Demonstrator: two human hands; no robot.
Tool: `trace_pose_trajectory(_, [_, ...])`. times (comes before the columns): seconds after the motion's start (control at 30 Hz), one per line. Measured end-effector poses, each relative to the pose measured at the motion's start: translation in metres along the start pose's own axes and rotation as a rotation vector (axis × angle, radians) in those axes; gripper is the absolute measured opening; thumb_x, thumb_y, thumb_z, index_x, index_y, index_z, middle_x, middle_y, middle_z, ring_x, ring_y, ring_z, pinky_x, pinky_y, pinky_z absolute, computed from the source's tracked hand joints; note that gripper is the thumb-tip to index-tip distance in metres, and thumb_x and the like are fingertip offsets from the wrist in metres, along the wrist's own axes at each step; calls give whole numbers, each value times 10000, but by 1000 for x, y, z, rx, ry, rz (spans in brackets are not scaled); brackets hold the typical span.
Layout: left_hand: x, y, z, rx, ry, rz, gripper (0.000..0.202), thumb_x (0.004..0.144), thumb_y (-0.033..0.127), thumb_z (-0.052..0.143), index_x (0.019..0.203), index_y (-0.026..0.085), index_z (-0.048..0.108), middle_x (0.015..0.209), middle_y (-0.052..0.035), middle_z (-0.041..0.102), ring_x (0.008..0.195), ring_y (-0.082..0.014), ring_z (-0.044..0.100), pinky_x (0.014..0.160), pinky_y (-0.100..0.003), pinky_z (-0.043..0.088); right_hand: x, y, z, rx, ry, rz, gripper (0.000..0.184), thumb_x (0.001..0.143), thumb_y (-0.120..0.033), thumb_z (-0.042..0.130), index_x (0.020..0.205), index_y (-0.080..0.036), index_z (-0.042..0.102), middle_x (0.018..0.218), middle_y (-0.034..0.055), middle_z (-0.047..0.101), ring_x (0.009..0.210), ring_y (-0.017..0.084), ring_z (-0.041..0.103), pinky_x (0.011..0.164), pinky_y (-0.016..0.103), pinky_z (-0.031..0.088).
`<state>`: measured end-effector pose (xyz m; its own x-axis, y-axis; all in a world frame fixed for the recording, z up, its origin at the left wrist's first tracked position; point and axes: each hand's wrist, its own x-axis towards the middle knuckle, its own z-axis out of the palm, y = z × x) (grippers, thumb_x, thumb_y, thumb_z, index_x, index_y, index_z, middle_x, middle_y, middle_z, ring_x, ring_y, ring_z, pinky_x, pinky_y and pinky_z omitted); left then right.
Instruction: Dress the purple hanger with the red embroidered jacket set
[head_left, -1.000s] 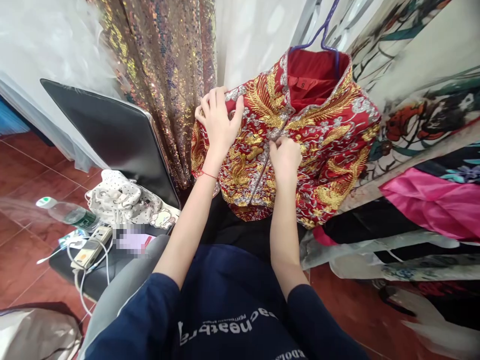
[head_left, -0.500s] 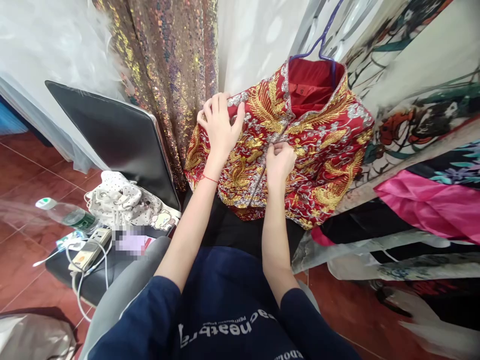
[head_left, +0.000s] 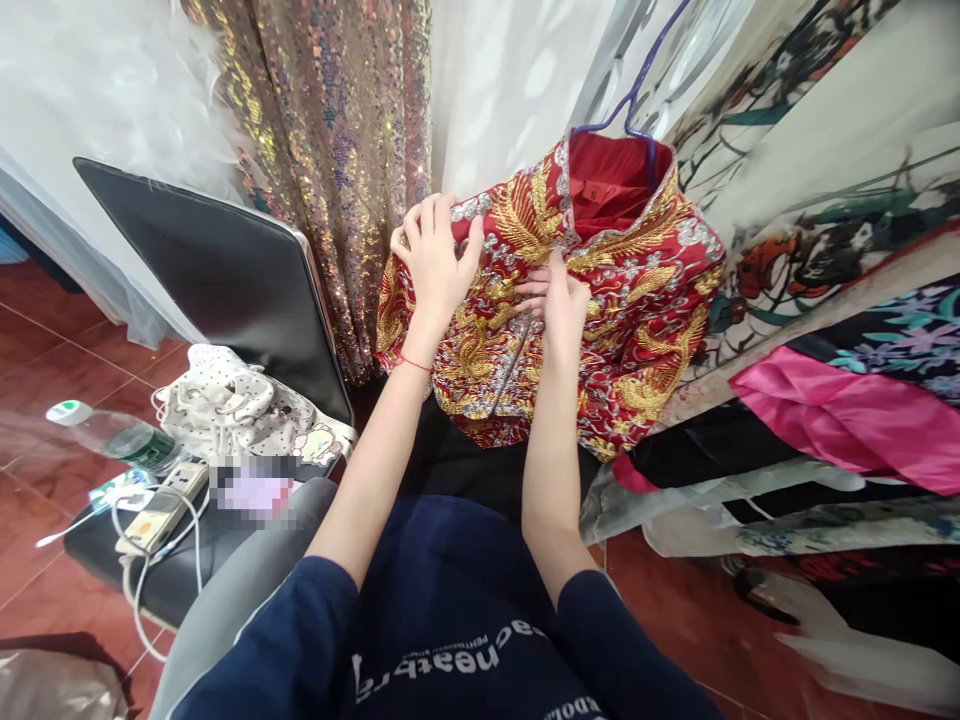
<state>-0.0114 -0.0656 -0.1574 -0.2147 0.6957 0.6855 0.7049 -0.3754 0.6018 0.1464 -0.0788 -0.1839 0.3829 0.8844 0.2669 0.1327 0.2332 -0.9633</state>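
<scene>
A red jacket [head_left: 637, 300] with gold and silver embroidery hangs from a purple hanger [head_left: 630, 100] in front of me. Its collar is upright and shows a red lining with a small size label [head_left: 592, 192]. My left hand [head_left: 439, 260] rests on the shoulder at the left of the picture, its fingers spread and the thumb apart. At the upper front opening, just under the collar, is my right hand [head_left: 564, 303], with the thumb raised and the fingers stretched out over the embroidery. Whether its fingertips press on the cloth I cannot tell.
On the left, a black chair [head_left: 217, 270] holds a dotted cloth bag [head_left: 232, 405], a plastic bottle [head_left: 112, 435] and a power strip [head_left: 161, 510] with white cables. A sequined curtain [head_left: 337, 150] hangs behind it. Several garments, one with pink satin [head_left: 847, 410], hang at right.
My right hand has gone from a closed pinch at the jacket's front to stretched fingers, a little higher. My left hand stays on the shoulder. The view has shifted slightly.
</scene>
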Motion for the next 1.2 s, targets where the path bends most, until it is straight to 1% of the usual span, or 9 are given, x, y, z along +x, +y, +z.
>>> trace_pose_trajectory(0.2, [-1, 1, -3, 0, -7, 2, 447, 972, 564, 384, 1292, 324, 585, 1441, -62, 586, 1453, -264, 370, 1208, -484, 216, 10, -7, 7, 60, -7, 9, 566, 872, -737, 515, 773, -186, 602, 629, 30, 652, 493, 113, 627, 382, 211, 348])
trace_pose_trajectory(0.5, [-4, 5, -11, -24, -13, 10, 455, 960, 561, 400, 1310, 339, 588, 1449, -67, 583, 1448, -282, 379, 1190, -519, 237, -3, -6, -2, 155, -50, 6, 331, 917, -486, 566, 789, -185, 623, 656, -4, 656, 474, 61, 573, 433, 185, 361])
trace_pose_trajectory(0.57, [-4, 5, -12, -20, -9, 21, 451, 961, 556, 402, 1307, 338, 592, 1449, -66, 583, 1440, -282, 388, 1188, -520, 239, -4, -10, -4, 148, -41, -2, 352, 910, -519, 565, 808, -189, 630, 673, -2, 660, 491, 68, 588, 432, 187, 363])
trace_pose_trajectory(0.67, [-5, 4, -13, -3, 7, 41, 440, 966, 541, 403, 1295, 325, 599, 1446, -69, 586, 1416, -282, 413, 1183, -515, 245, -1, -17, -6, 170, 6, -31, 509, 919, -657, 475, 820, -186, 641, 673, 16, 659, 505, 85, 608, 419, 196, 367])
trace_pose_trajectory(0.73, [-6, 4, -13, 5, 15, 47, 438, 967, 541, 402, 1286, 317, 603, 1441, -74, 590, 1406, -286, 422, 1178, -515, 251, 2, -21, -8, 191, 26, -29, 580, 925, -701, 418, 804, -181, 642, 651, 24, 651, 499, 91, 608, 410, 199, 365])
trace_pose_trajectory(0.9, [-4, 1, -12, 6, 23, 47, 430, 974, 538, 393, 1281, 317, 598, 1437, -82, 593, 1402, -292, 427, 1170, -528, 258, 7, -24, -10, 228, -1, -9, 470, 910, -610, 535, 726, -184, 614, 586, -13, 614, 459, 69, 561, 417, 187, 341])
trace_pose_trajectory(1.0, [-2, 3, -10, 17, 45, 38, 404, 982, 518, 398, 1274, 318, 593, 1441, -86, 585, 1401, -283, 431, 1171, -520, 264, 3, -21, -14, 267, -24, -54, 426, 889, -553, 587, 670, -189, 590, 542, -35, 580, 429, 56, 518, 423, 183, 320])
trace_pose_trajectory(1.1, [-8, 13, -7, 20, 113, 19, 406, 968, 531, 451, 1264, 285, 580, 1458, -118, 549, 1415, -292, 412, 1165, -513, 272, -6, -16, -17, 307, -78, -126, 412, 856, -540, 630, 644, -190, 587, 516, -47, 551, 401, 49, 471, 416, 187, 291])
trace_pose_trajectory(1.2, [-27, 29, 2, -10, 141, 22, 393, 946, 583, 498, 1097, 240, 615, 1322, -147, 601, 1317, -311, 475, 1105, -491, 338, -17, -11, -13, 305, -129, -168, 420, 840, -571, 644, 654, -197, 601, 497, -60, 506, 403, 63, 446, 416, 204, 296])
